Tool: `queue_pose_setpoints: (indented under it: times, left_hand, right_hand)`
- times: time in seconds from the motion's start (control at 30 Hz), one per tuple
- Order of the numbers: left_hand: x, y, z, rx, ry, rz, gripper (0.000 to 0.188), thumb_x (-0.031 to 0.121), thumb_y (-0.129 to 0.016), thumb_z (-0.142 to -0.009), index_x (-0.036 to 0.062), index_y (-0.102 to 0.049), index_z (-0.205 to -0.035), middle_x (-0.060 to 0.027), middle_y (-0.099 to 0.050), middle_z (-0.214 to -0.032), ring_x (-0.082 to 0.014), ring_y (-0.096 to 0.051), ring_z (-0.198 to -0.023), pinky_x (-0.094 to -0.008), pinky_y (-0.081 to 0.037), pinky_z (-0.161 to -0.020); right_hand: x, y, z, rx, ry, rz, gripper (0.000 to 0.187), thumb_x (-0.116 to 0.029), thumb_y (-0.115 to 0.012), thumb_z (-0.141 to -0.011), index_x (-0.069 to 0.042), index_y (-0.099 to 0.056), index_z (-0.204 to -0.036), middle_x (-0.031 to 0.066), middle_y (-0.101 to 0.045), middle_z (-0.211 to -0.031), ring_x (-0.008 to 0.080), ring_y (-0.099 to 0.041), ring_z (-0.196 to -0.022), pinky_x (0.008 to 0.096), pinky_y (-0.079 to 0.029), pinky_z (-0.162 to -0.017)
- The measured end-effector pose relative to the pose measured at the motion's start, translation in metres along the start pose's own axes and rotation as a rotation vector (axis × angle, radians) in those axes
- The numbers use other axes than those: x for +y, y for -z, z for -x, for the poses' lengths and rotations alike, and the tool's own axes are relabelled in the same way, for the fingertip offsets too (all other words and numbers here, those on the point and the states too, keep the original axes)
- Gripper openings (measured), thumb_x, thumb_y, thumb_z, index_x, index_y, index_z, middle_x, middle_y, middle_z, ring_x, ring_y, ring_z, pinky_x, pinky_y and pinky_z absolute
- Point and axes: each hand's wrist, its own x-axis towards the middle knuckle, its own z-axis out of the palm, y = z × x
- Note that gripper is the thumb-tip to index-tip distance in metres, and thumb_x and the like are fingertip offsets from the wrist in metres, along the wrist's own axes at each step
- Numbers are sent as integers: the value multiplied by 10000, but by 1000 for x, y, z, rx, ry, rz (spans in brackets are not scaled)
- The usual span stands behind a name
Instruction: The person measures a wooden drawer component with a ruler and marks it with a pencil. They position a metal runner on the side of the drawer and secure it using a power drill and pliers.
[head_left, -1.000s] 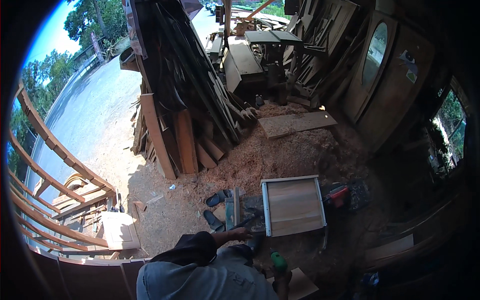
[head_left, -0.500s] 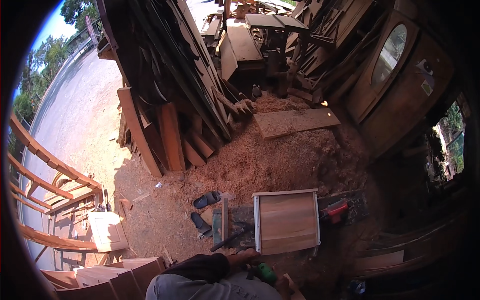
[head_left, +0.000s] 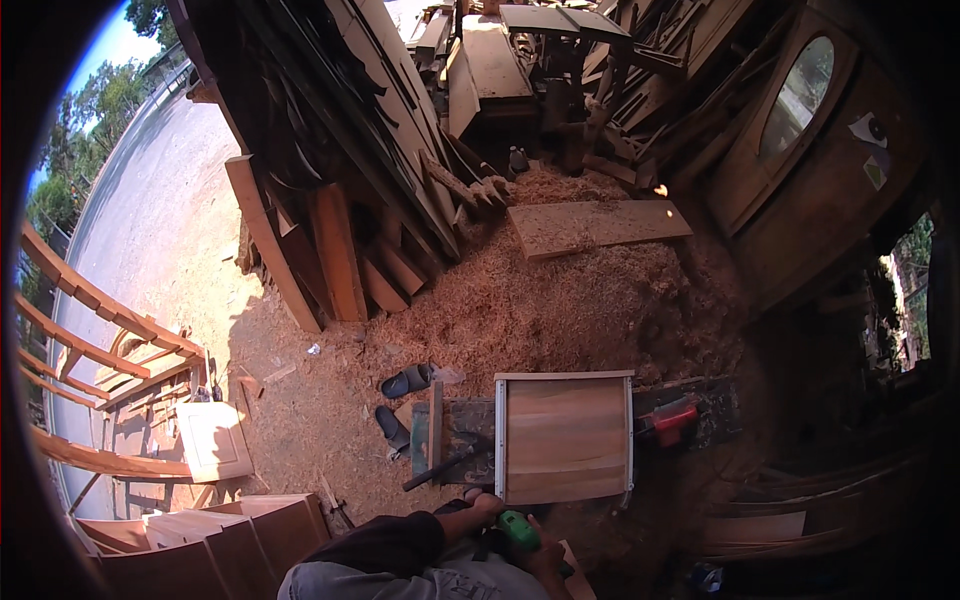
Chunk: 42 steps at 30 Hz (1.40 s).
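Observation:
A wooden drawer [head_left: 565, 440] with metal slide rails on its left and right sides lies on the dark workbench [head_left: 465, 425]. My left hand [head_left: 486, 504] is at the drawer's near left corner, its fingers closed; what they hold is too small to make out. Just right of it, my right hand [head_left: 546, 560] grips a green drill [head_left: 518, 530], whose front end points toward my left hand and that corner. The drill's tip cannot be made out. Part of a pale wooden board [head_left: 577, 570] shows beside my right hand.
A red tool [head_left: 674, 422] lies right of the drawer. On the bench's left are a wood strip [head_left: 436, 425] and a dark bar [head_left: 445, 469]. Dark sandals [head_left: 406, 381] lie beyond. Wood shavings [head_left: 560, 300] heap behind the bench; leaning planks [head_left: 340, 255] stand at left.
The drill and my right hand have come up closer to the drawer's near left corner and my left hand. The whole view has shifted slightly.

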Motion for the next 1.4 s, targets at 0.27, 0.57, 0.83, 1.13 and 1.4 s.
queue_pose_setpoints:
  times: [0.27,0.57,0.83,1.13,1.4]
  left_hand:
    - [32,-3,18,203,477,1807,332,323,-510,-994,18,-607,-1083,-170,-659,-945,-335,-677,-839,-494,-580,-808]
    - [70,54,49,153,658,2390,278,226,-326,-1071,5,-482,-1006,-164,-615,-838,-312,-646,-704,-487,-592,-636]
    - [77,58,47,375,697,2219,136,119,-345,-1066,78,-386,-1188,-181,-600,-922,-313,-662,-751,-497,-619,-657]
    - [76,50,42,401,654,2172,206,107,-367,-1063,32,-417,-1248,-186,-615,-1012,-319,-678,-826,-476,-628,-710]
    - [75,45,38,427,650,2143,122,96,-349,-1070,53,-392,-1176,-184,-601,-974,-306,-668,-762,-471,-631,-678]
  right_hand:
    - [39,-6,-13,-174,267,-158,828,-242,-757,-791,-196,-411,-1541,198,-645,-1310,414,-679,-1047,501,-544,-837]
    - [28,-23,-11,-97,213,-161,842,-179,-753,-792,-203,-397,-1555,177,-681,-1191,409,-692,-998,488,-554,-804]
    - [31,-30,-16,-112,171,-118,821,-190,-745,-805,-180,-400,-1551,181,-680,-1189,395,-699,-985,476,-558,-792]
    - [41,-38,-21,-101,173,-145,783,-206,-737,-833,-156,-407,-1541,193,-672,-1241,403,-688,-1049,479,-564,-805]
    - [41,-30,-26,-120,198,-158,781,-207,-737,-838,-165,-405,-1544,196,-664,-1266,406,-681,-1073,479,-558,-836]
